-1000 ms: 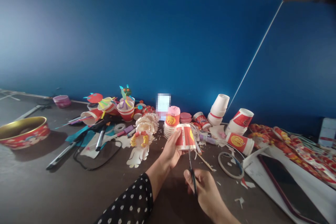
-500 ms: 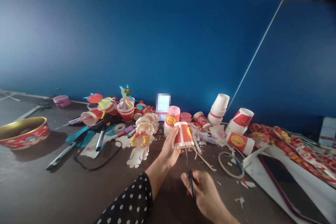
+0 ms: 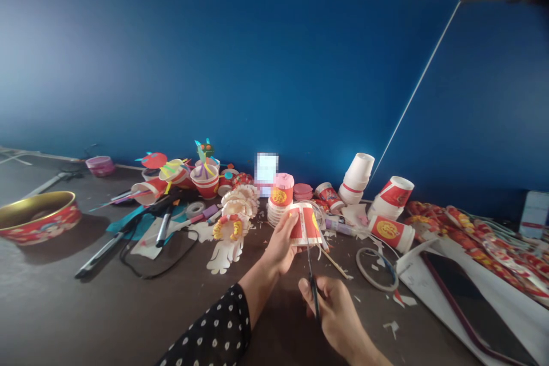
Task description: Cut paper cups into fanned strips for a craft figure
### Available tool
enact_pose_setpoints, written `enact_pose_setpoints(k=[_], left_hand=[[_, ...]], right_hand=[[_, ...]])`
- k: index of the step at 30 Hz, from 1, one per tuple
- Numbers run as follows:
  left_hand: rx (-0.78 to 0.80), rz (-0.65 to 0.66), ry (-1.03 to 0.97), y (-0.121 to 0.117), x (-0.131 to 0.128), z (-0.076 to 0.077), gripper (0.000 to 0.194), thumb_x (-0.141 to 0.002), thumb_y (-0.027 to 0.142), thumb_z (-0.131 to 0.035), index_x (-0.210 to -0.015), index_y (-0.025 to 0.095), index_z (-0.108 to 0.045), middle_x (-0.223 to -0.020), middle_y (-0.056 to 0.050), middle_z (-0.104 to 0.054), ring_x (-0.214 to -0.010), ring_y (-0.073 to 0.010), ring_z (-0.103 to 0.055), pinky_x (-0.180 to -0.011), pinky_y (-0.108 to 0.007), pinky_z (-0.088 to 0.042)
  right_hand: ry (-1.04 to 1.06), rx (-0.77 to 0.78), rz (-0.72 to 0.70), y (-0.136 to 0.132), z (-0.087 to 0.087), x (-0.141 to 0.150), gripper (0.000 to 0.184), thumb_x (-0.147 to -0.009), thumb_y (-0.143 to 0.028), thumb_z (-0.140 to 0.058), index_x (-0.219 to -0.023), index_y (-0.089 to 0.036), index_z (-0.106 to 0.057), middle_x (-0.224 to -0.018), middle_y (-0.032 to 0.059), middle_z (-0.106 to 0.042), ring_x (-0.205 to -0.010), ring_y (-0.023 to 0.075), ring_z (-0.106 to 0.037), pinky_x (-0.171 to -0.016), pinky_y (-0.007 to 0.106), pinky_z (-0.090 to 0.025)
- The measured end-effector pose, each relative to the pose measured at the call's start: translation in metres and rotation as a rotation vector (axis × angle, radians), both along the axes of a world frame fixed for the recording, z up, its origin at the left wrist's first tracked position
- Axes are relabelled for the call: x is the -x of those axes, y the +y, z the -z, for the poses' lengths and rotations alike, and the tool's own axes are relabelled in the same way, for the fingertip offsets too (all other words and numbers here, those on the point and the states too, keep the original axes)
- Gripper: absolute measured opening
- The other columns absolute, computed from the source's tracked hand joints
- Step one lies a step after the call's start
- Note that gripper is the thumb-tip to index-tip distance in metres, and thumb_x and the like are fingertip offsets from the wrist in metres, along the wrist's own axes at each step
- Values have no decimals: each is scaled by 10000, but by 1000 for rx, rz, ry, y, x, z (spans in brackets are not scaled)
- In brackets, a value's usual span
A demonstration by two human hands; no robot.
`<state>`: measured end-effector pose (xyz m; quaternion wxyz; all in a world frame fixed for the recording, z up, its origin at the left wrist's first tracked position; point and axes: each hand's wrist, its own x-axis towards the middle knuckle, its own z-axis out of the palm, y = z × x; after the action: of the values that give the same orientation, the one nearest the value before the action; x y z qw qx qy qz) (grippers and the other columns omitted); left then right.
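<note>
- Gripping in the head view: left hand (image 3: 281,247) is wrapping thumb and fingers round a paper cup (image 3: 309,227), sitting about 5 o'clock of frame centre.
- Right hand (image 3: 337,303) is grasping the handles of scissors (image 3: 314,289) at 6 o'clock from the cup; blades are pointing toward 12. Can't tell if they're parted.
- Change: cup and blades are sitting slightly nearer 3 o'clock than half a second ago. Probably re-aiming the cut; no longer slit is showing.
- Edges: the cup's wider end is facing 6; blade tips are meeting it beside the pale seam, contact unclear.
- Crowding, clock centred on cup: pink-topped stack (image 3: 283,190) is overlapping from behind at 11, thin stick (image 3: 337,264) is lying near at 4 to 5, grey ring (image 3: 377,287) is lying at 4, phone (image 3: 476,303) farther out.
- Room: tabletop (image 3: 124,320) is showing widest at 8, past the dotted sleeve (image 3: 214,326); less is showing between right hand and ring, scraps (image 3: 392,328) included.
</note>
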<state>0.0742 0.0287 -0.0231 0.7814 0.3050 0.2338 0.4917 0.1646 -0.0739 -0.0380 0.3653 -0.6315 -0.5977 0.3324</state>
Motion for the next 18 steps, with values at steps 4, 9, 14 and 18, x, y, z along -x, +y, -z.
enact_pose_setpoints(k=[4,9,14,18], left_hand=[[-15,4,11,-1,-1,0,348,-708,416,-593,-1001,238,-536,-789,-22,-623,-639,-161,-587,-590,-298,-444],[-27,7,26,0,0,0,384,-699,442,-594,-1019,236,-540,-766,-26,-628,-630,-165,-590,-580,-287,-435],[-37,5,24,1,-1,1,388,-701,446,-591,-1023,235,-542,-783,-26,-627,-616,-157,-590,-585,-292,-444],[-28,3,18,1,-1,2,376,-709,444,-583,-1014,227,-539,-786,-28,-622,-625,-164,-592,-582,-303,-453]], right_hand=[[-7,-12,2,0,2,0,505,-760,-565,-451,-464,-157,-440,-427,-45,-368,-420,70,-330,-420,199,-225],[7,3,25,0,3,0,514,-747,-586,-452,-458,-161,-438,-413,-42,-388,-407,72,-335,-416,204,-225],[25,-5,55,1,7,-1,535,-731,-616,-444,-455,-159,-473,-393,-31,-434,-392,74,-363,-413,202,-251],[52,-7,74,1,12,-1,536,-736,-619,-431,-469,-158,-489,-382,-29,-445,-383,77,-387,-410,202,-262]])
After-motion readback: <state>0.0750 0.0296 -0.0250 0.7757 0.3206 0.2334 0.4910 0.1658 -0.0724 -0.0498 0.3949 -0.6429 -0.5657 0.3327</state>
